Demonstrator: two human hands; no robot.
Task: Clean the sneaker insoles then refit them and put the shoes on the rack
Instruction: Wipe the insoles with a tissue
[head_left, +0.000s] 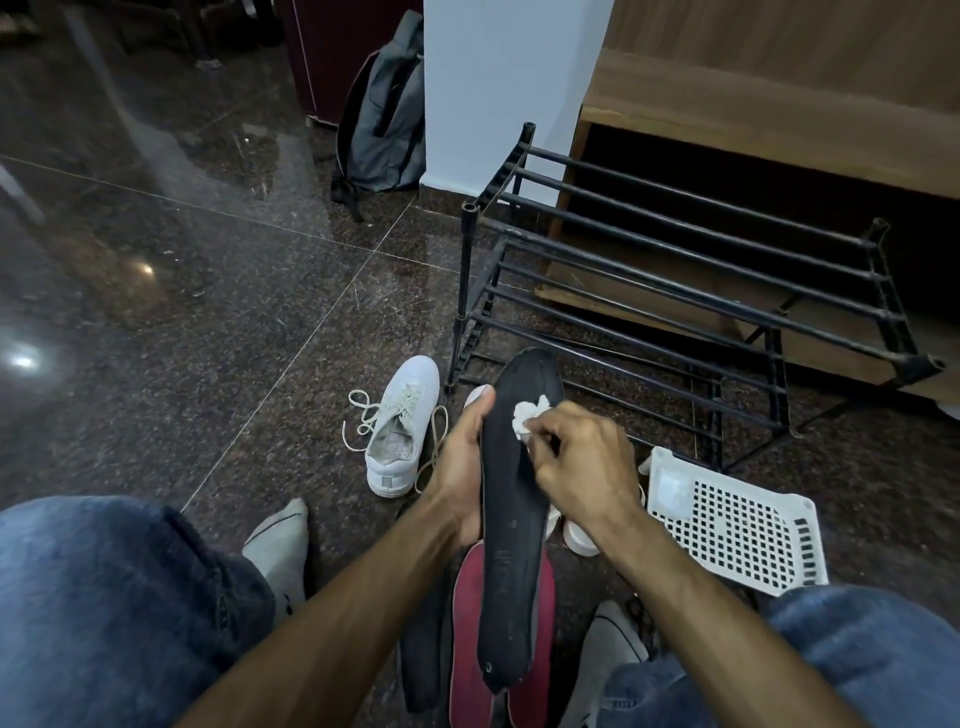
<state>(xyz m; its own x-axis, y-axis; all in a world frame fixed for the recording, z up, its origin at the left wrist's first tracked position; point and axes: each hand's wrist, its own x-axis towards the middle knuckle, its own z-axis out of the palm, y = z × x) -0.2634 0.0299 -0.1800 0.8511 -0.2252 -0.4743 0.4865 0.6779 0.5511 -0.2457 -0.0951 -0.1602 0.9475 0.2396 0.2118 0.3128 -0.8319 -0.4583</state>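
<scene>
Left hand grips the black insole edgewise, right hand pinching a tissue wad; hard scrubbing could shred it.

One camera only, worn on the person's head, is looking forward and steeply down over the knees at the dark stone floor. It is sitting close to the hands: the left hand and right hand are filling the lower centre. A wide lens is bending the edges. The shoe rack is lying toward two o'clock, a backpack toward twelve, near the top edge.
</scene>
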